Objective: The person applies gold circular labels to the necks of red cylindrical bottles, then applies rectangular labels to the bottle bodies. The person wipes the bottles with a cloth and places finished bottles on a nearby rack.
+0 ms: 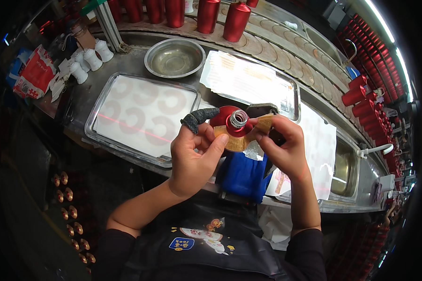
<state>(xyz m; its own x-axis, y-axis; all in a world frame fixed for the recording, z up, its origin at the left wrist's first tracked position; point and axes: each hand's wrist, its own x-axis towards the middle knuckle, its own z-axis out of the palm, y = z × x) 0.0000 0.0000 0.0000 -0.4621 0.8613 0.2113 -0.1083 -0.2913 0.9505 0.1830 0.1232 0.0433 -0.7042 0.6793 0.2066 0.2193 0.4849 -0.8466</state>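
A shiny red bottle (222, 114) with a bare threaded neck faces up in front of me. Round the near side of its shoulder runs a curved gold decal (235, 143). My right hand (286, 146) pinches the decal's right end between thumb and fingers, lifted off the bottle. My left hand (195, 153) is closed at the bottle's left, its thumb pressing the decal's left end. A dark wrap (199, 119) covers the left index finger, which rests near the bottle's far left side. A blue cloth (243, 177) hangs just below the bottle.
On the left, a metal tray (90, 122) carries a white sheet (143, 114) with faint C-shaped prints. A metal bowl (174, 58) of liquid stands behind it. Red bottles (237, 22) line a slatted conveyor (262, 50) at the back. A sink (347, 175) lies at right.
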